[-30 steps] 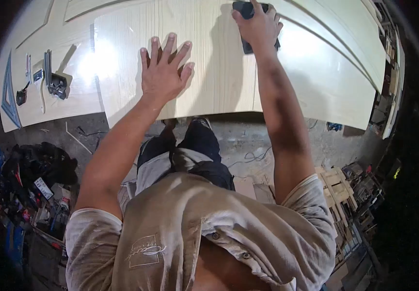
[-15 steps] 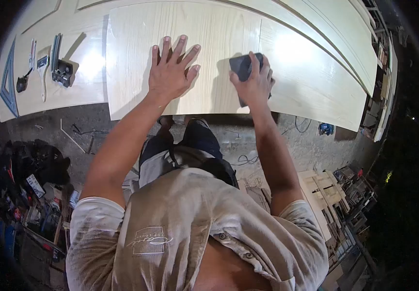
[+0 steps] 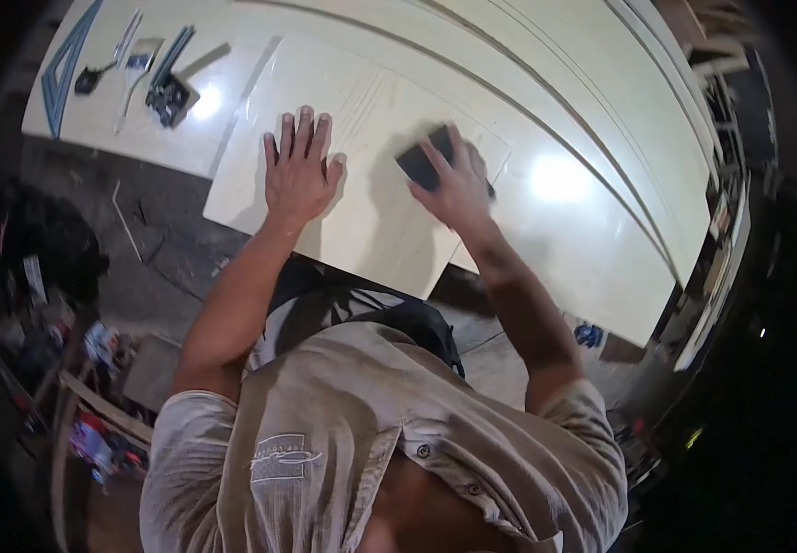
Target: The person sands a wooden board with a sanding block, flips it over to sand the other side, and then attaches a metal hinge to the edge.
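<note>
A pale wood-grained panel (image 3: 361, 221) lies at an angle on the worktable, its near corner jutting past the edge. My left hand (image 3: 301, 180) rests flat on it, fingers stretched and slightly spread, holding nothing. To its right, my right hand (image 3: 458, 184) presses a dark piece of sandpaper (image 3: 423, 162) onto the panel. The fingers lie over the sandpaper's top, and a dark end shows beyond them. Motion blurs this hand somewhat, and whether a block sits inside the sandpaper is hidden.
A blue set square (image 3: 64, 78), a tape measure (image 3: 88, 81), a paintbrush (image 3: 135, 78) and a dark clamp-like tool (image 3: 169, 97) lie at the table's left. Long curved-looking boards (image 3: 546, 83) run along the back. Clutter (image 3: 94, 442) fills the lower-left floor.
The view has turned, so the panel appears tilted. My right hand has slid the sandpaper toward my left hand. My left hand stays flat on the panel.
</note>
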The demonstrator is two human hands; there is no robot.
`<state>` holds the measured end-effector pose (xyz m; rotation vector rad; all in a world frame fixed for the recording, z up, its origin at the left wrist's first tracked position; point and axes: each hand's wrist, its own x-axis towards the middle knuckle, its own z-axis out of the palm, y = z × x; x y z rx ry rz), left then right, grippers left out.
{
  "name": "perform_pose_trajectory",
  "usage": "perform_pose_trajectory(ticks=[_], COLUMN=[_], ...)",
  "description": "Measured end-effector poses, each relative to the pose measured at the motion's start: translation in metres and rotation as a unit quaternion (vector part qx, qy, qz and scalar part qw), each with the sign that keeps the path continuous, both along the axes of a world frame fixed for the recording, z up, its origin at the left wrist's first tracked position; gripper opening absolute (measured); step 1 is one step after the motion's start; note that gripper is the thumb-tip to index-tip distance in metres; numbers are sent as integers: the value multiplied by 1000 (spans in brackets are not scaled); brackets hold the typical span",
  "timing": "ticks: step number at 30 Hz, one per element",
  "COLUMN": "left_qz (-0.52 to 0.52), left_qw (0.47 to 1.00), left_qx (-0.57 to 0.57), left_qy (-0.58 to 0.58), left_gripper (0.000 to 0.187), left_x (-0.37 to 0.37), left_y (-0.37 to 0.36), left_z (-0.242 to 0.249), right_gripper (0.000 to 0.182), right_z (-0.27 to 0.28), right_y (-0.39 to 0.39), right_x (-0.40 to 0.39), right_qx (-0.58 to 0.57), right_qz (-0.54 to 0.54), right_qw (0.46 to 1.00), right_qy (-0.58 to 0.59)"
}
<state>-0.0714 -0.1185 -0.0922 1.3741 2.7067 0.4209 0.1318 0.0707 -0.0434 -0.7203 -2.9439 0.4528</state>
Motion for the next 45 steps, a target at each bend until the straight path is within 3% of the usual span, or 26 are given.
perform_pose_trajectory(ticks=[4, 6, 8, 11, 13, 16, 21, 25, 33, 36, 42, 45], left_qz=[13, 4, 4, 99, 149, 198, 179, 181, 173, 177, 181, 167], left_qw=[999, 1000, 1000, 991, 985, 978, 983, 982, 984, 983, 980, 984], left_qx=[-27, -4, 20, -64, -51, -34, -19, 26, 16, 29, 43, 20], left_qy=[-15, 8, 9, 62, 64, 55, 28, -44, -42, -41, -73, -67], left_gripper=[67, 67, 65, 56, 55, 55, 60, 59, 55, 54, 55, 54], left_x=[10, 11, 16, 32, 48, 51, 54, 53, 53, 55, 50, 50], left_y=[1, 1, 1, 9, 19, 22, 21, 21, 15, 18, 16, 14], left_z=[6, 4, -2, -3, -9, -10, 1, 12, 7, 10, 18, 16], right_gripper=[71, 71, 69, 70, 71, 71, 70, 66, 64, 63, 69, 66], right_z=[-15, -14, -10, -2, 10, 18, 8, 0, -27, -26, 0, -9], right_y=[25, 25, 34, 61, 81, 99, 85, 60, 9, 20, 41, 31], right_x=[-123, -145, -127, -41, 26, 84, 25, -74, -262, -248, -128, -169], right_qx=[24, 3, -13, -3, -14, -22, 13, 14, 40, 22, 20, 39], right_qz=[126, 143, 167, 177, 162, 176, 234, 281, 324, 329, 302, 313], right_qw=[992, 990, 986, 984, 984, 983, 971, 959, 944, 942, 953, 948], right_qy=[-2, -3, 4, -25, -67, -41, -40, -38, 43, 65, -27, -30])
